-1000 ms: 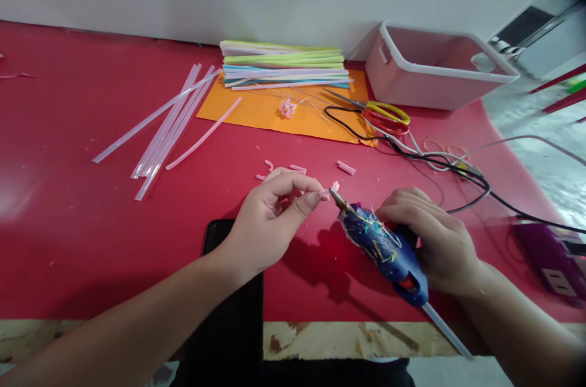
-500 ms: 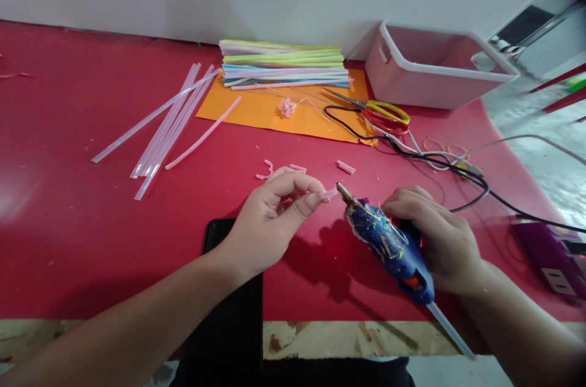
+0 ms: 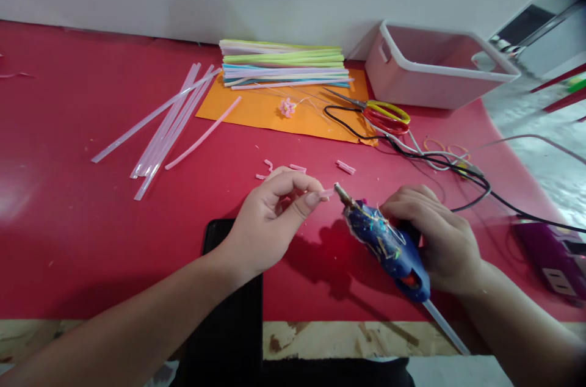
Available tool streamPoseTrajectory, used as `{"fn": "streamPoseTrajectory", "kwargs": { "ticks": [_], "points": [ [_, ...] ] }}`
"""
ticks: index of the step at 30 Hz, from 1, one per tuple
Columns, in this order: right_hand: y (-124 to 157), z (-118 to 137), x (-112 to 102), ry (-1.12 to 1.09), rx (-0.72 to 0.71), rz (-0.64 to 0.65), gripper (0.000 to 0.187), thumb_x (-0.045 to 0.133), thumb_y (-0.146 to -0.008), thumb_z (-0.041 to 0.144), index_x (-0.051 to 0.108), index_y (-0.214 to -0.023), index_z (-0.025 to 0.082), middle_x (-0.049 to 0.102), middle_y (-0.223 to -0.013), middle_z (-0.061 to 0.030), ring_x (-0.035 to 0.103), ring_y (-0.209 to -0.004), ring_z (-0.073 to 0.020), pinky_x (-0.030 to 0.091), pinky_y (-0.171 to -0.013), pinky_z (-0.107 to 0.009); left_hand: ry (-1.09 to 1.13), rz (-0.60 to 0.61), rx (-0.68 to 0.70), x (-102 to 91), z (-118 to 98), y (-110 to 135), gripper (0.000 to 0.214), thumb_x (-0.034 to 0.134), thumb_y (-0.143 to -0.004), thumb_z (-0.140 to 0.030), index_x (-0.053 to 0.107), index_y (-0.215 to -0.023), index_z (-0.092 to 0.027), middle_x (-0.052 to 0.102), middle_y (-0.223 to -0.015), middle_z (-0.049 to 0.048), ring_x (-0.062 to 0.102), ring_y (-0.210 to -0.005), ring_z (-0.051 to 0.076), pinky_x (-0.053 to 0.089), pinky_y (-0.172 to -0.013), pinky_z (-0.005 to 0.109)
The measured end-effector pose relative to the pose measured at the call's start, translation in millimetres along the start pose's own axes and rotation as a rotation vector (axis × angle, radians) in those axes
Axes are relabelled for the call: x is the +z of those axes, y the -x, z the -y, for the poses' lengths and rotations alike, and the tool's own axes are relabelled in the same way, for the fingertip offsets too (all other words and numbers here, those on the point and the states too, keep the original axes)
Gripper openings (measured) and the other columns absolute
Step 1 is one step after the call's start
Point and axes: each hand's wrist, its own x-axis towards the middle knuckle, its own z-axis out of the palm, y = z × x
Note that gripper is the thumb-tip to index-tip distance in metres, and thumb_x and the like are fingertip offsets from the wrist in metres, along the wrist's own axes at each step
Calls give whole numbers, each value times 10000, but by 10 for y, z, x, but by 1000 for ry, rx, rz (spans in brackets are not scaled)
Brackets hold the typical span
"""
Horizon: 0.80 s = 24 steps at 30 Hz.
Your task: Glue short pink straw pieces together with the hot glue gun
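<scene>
Between the thumb and fingers of my left hand (image 3: 279, 216) is a short pink piece of pipe cleaner (image 3: 326, 193), its free end pointing right. My right hand (image 3: 434, 234) grips a blue hot glue gun (image 3: 389, 246), which is smeared with old glue and has a clear stick out of its back. The gun's metal nozzle (image 3: 341, 193) is right at the free end of the pink piece; whether they touch I cannot tell. Just beyond my left hand lie short cut pink pieces (image 3: 345, 167) and a bent pink bit (image 3: 268, 165).
Glue sticks (image 3: 169, 124) and a long pink pipe cleaner (image 3: 204, 133) lie left. Behind are bundled pipe cleaners (image 3: 284, 60), an orange sheet (image 3: 256, 115), a pink flower (image 3: 287, 108), scissors (image 3: 387, 116), a bin (image 3: 416, 79) and cables (image 3: 430, 158). A black phone-like slab (image 3: 229, 320) lies in front.
The glue gun has shifted slightly left, its nozzle moving a little along the end of the pink piece. My left hand has hardly moved.
</scene>
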Motion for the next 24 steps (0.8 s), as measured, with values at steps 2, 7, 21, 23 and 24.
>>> {"fn": "streamPoseTrajectory", "kwargs": {
  "ticks": [2,7,21,23,24],
  "points": [
    [10,-32,-3,76,42,0,228,619,-831,229,544,-1046,217,618,-771,-32,567,-653,-191,422,-662,-358,-11,-13,-4,4,-16,11,138,621,-920,-212,649,-785,-197,598,-817,4,547,-783,138,438,-753,270],
    [32,-133,-18,226,177,110,332,617,-754,179,534,-1072,222,688,-907,-73,643,-803,-251,452,-745,-395,-43,-140,-30,-103,-60,-20,63,636,-912,-244,658,-862,-213,634,-856,6,571,-762,135,447,-729,266],
    [84,-262,-87,96,277,334,531,469,-640,-8,598,-1103,218,670,-1083,-100,598,-1063,-288,448,-930,-495,-1184,-49,20,-794,73,-383,184,558,-943,-226,734,-934,-171,662,-985,74,637,-945,240,495,-871,372],
    [91,-296,-118,93,272,359,548,452,-635,-18,615,-1098,224,675,-1074,-95,602,-1050,-286,448,-935,-521,-1183,-4,-14,-822,21,-381,173,573,-934,-226,736,-906,-175,682,-963,65,657,-915,233,509,-828,355],
    [100,-318,-138,87,268,371,565,447,-637,-18,624,-1113,230,675,-1082,-95,604,-1049,-285,451,-942,-535,-1184,12,-31,-835,-1,-382,172,575,-932,-227,736,-904,-176,689,-955,64,664,-905,234,515,-810,351]
  ]
}}
